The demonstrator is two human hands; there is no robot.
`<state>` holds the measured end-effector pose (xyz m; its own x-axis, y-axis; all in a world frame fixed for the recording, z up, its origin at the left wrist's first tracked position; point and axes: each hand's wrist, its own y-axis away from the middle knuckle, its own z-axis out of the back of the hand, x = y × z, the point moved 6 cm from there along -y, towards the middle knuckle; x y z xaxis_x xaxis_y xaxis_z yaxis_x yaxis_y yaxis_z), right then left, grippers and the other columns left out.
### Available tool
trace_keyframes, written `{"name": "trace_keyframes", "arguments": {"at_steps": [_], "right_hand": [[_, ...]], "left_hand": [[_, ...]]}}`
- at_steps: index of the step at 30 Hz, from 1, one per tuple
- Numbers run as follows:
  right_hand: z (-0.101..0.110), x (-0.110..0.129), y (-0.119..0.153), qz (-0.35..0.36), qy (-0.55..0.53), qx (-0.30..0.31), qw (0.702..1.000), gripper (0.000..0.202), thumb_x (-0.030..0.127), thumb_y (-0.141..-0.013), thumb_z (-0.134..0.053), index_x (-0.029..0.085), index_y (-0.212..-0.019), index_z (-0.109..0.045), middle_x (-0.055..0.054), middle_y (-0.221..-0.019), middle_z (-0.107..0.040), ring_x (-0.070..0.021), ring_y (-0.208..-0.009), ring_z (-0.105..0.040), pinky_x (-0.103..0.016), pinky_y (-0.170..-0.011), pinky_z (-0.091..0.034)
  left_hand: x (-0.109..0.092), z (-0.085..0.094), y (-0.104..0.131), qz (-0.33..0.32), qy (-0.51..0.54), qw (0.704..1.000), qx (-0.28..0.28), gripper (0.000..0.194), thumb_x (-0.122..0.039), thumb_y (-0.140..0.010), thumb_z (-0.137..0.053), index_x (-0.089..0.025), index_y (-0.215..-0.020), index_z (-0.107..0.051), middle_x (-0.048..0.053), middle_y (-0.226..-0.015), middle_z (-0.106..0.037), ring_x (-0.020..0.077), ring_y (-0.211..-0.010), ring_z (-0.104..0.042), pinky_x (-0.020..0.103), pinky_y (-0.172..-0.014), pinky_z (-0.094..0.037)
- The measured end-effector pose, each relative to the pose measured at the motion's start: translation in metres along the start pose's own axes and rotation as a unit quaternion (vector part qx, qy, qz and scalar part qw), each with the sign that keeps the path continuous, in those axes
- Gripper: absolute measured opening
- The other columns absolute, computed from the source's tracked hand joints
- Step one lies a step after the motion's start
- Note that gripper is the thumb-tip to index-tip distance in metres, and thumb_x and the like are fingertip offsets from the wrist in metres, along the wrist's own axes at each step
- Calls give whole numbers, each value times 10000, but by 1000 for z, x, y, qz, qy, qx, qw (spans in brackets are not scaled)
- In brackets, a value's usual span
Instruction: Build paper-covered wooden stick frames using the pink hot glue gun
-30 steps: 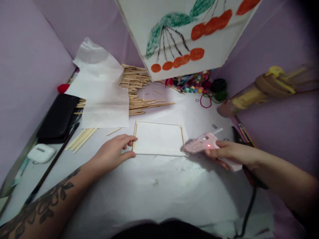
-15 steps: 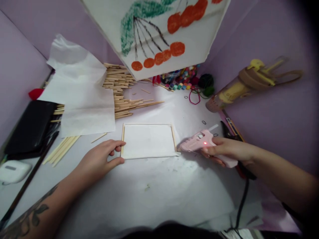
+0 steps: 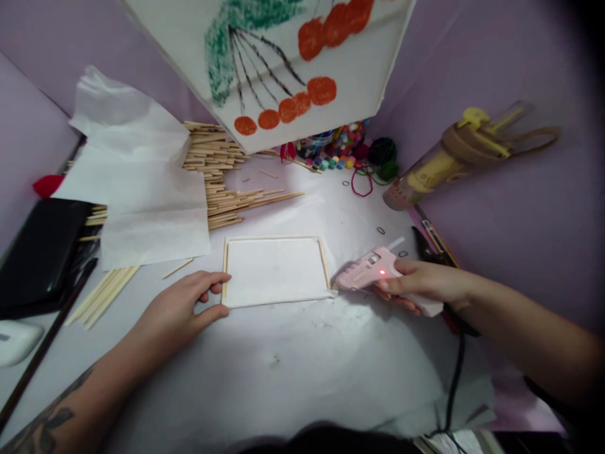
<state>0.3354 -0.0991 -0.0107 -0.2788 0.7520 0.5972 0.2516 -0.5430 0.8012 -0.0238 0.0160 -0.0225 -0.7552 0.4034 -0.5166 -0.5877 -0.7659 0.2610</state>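
Observation:
A flat white rectangular panel (image 3: 274,271) edged with thin wooden sticks lies on the white-covered table. At its left edge, my left hand (image 3: 201,296) grips the border with index fingertip and thumb, the thumb near the lower left corner. My right hand (image 3: 411,287) is wrapped around a pale pink hot glue gun (image 3: 366,270) with a red light on. The gun's nozzle points left at the panel's lower right corner, at or very close to the stick there; actual contact is hard to tell. A clear glue stick pokes out of the gun's back.
Behind lie many wooden sticks (image 3: 222,151), partly under white paper (image 3: 142,189). A painted board (image 3: 283,69) leans overhead. To the right stand a tumbler (image 3: 435,157) and pliers (image 3: 425,246); the gun's black cord (image 3: 456,378) hangs near. A black case (image 3: 42,246) is left.
The whole view has shifted slightly, so things appear a little further left. Both hands keep their places at the panel and on the glue gun.

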Motion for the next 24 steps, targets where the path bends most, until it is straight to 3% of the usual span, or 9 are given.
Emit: {"name": "trace_keyframes", "arguments": {"at_steps": [24], "right_hand": [[1,1,2,17,-5,-4,1000,421,572,-715,-672,177,-677,-530,34,-502,-503,-63,-385,-414,-194,-365,-294]], "left_hand": [[1,0,1,4,4,1000,4,454,-464,-777,-600,-252,-1177,-581,16,-960,-624,170,-765,-569,280,-701,-455]]}}
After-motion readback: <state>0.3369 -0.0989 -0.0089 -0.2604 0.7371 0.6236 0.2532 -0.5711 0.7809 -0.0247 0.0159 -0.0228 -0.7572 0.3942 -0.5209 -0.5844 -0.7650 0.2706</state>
